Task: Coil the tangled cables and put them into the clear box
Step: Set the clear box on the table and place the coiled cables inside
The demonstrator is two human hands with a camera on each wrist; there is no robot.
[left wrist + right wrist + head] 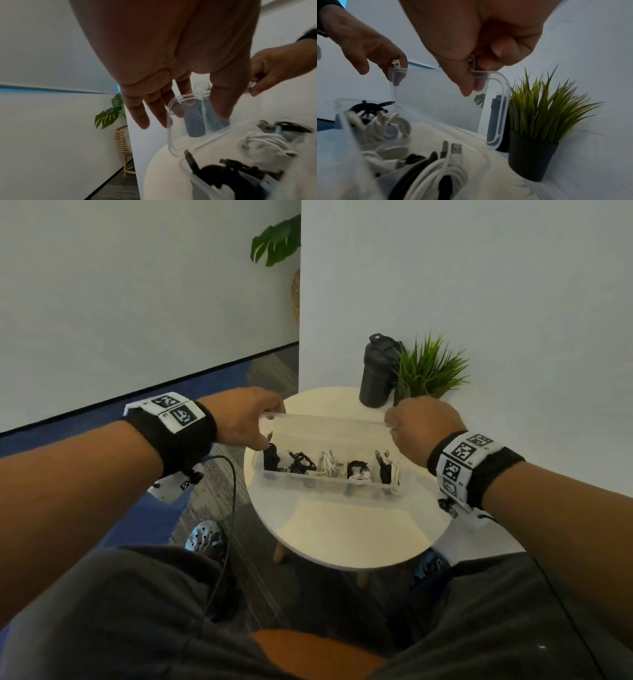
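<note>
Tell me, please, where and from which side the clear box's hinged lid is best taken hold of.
Grip the lid at the two small latch tabs on its free upper edge, from above, one hand per end, as the left hand and right hand do now. It stands raised, hinged along the box at the back.

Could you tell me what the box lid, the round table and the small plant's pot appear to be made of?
Box lid: clear, glossy rigid plastic, probably; the wall shows through it. Round table: smooth white matt top, likely painted or laminated board on pale wooden-looking legs. Plant pot: dark matt surface, plastic or ceramic; I cannot tell which.
</note>
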